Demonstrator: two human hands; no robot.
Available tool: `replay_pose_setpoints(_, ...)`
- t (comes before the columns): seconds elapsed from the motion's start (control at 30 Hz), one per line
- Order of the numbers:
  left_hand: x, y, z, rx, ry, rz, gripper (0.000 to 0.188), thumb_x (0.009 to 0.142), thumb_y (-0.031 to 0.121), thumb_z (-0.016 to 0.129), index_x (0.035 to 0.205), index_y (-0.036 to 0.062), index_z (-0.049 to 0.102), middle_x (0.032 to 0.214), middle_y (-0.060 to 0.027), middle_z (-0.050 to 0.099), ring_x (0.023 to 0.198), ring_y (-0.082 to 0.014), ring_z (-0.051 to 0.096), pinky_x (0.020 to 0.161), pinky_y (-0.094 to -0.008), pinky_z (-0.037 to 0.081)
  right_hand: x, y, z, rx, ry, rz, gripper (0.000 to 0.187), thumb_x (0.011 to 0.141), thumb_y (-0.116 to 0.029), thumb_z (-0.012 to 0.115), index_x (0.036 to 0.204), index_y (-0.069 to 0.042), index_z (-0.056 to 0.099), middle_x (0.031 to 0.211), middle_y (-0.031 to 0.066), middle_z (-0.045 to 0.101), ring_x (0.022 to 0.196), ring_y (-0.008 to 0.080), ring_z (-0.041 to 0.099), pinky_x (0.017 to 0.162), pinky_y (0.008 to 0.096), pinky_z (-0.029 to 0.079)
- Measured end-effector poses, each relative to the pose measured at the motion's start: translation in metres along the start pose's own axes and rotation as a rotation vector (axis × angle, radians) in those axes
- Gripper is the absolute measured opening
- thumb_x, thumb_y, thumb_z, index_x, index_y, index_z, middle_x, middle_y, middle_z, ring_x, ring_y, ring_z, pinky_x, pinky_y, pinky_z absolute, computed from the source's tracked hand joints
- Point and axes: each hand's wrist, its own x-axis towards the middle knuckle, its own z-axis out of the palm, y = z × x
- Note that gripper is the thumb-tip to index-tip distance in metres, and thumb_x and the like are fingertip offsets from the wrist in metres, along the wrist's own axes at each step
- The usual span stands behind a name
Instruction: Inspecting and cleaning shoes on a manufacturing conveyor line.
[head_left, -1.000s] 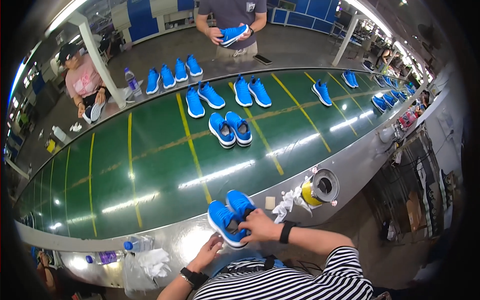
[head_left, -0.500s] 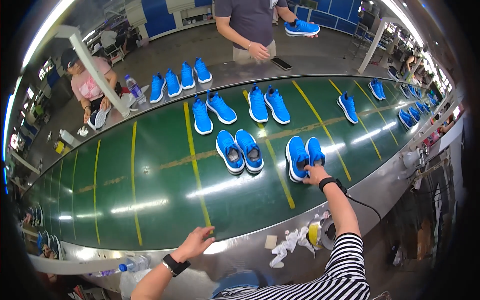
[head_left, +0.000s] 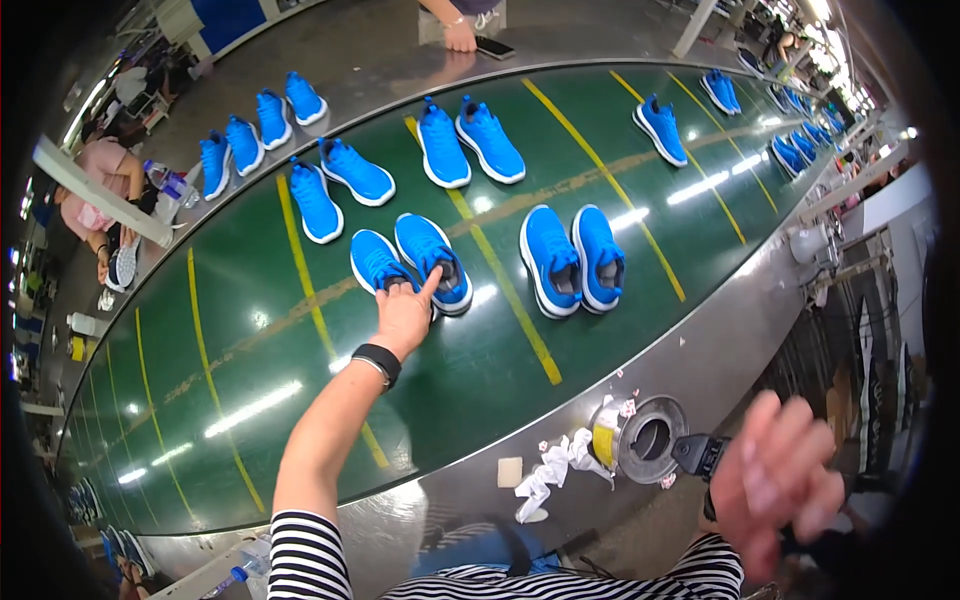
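My left hand [head_left: 405, 318] reaches over the green conveyor belt [head_left: 330, 420] to a pair of blue sneakers with white soles. Its fingers are at the collar of the left sneaker [head_left: 376, 258], and its thumb reaches into the opening of the right sneaker [head_left: 425, 240], closing on the inner sides of both. My right hand [head_left: 775, 480] is raised at the lower right, blurred, fingers loosely apart with nothing visible in them. To the right of the held pair, another blue sneaker pair [head_left: 550, 255] stands side by side, heels toward me.
More blue sneakers [head_left: 490, 140] stand farther across the belt and along its far metal edge [head_left: 270, 120]. On the near ledge lie a tape roll [head_left: 650, 440], crumpled white paper [head_left: 550, 480] and a pale square [head_left: 510, 472]. Another person's hand [head_left: 460, 38] rests by a phone [head_left: 494, 47].
My right hand has let go of the right-hand pair and drawn back to the lower right. My left hand has moved forward from the near edge onto the middle pair. The view has tilted down.
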Motion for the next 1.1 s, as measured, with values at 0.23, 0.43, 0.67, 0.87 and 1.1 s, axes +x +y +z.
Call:
replay_pose_setpoints(0.23, 0.025, 0.030, -0.003, -0.183, -0.236, -0.125, 0.060, 0.076, 0.022, 0.057, 0.132, 0.0271, 0.036, 0.098, -0.0213, 0.059, 0.094, -0.0354, 0.057, 0.082, -0.0536, 0.038, 0.010, -0.066, -0.009, 0.068, -0.351, 0.429, 0.017, 0.083, -0.022, 0.059, 0.100, -0.023, 0.058, 0.080, -0.0056, 0.057, 0.073, 0.0119, 0.051, 0.070, 0.0270, 0.035)
replay_pose_setpoints(0.43, 0.007, 0.018, -0.007, -0.247, -0.158, -0.183, 0.059, 0.076, 0.054, 0.055, 0.121, 0.0155, 0.050, 0.100, -0.0195, 0.062, 0.095, -0.0336, 0.058, 0.083, -0.0501, 0.039, 0.005, -0.106, -0.008, 0.071, -0.411, 0.375, 0.009, 0.082, -0.017, 0.061, 0.089, -0.022, 0.059, 0.076, -0.0061, 0.059, 0.068, 0.0102, 0.052, 0.069, 0.0271, 0.037)
replay_pose_setpoints(0.67, -0.174, -0.022, -0.049, -0.347, -0.008, 0.121, 0.045, 0.073, 0.043, 0.064, 0.103, 0.0099, 0.060, 0.079, -0.0180, 0.060, 0.075, -0.0342, 0.058, 0.066, -0.0436, 0.044, -0.015, -0.168, 0.044, 0.009, -0.060, 0.341, 0.008, 0.079, -0.018, 0.061, 0.075, -0.023, 0.056, 0.065, -0.0093, 0.058, 0.053, 0.0060, 0.047, 0.061, 0.0239, 0.034)
replay_pose_setpoints(0.87, -0.367, -0.029, -0.055, -0.215, -0.053, 0.069, 0.037, 0.066, 0.039, 0.070, 0.092, 0.0141, 0.061, 0.074, -0.0123, 0.054, 0.072, -0.0288, 0.053, 0.066, -0.0407, 0.038, -0.029, -0.176, 0.062, 0.377, -0.392, 0.429, 0.015, 0.070, -0.016, 0.070, 0.080, -0.020, 0.060, 0.069, -0.0023, 0.060, 0.058, 0.0133, 0.054, 0.064, 0.0298, 0.042)
replay_pose_setpoints(1.1, -0.503, 0.019, 0.010, -0.309, -0.219, -0.105, 0.033, 0.073, 0.029, 0.064, 0.103, 0.0169, 0.058, 0.083, -0.0146, 0.054, 0.086, -0.0312, 0.051, 0.079, -0.0448, 0.035, -0.129, -0.141, 0.119, 0.242, -0.294, 0.783, 0.023, 0.081, 0.000, 0.056, 0.103, 0.001, 0.051, 0.090, 0.0097, 0.059, 0.074, 0.0180, 0.055, 0.069, 0.0290, 0.045)
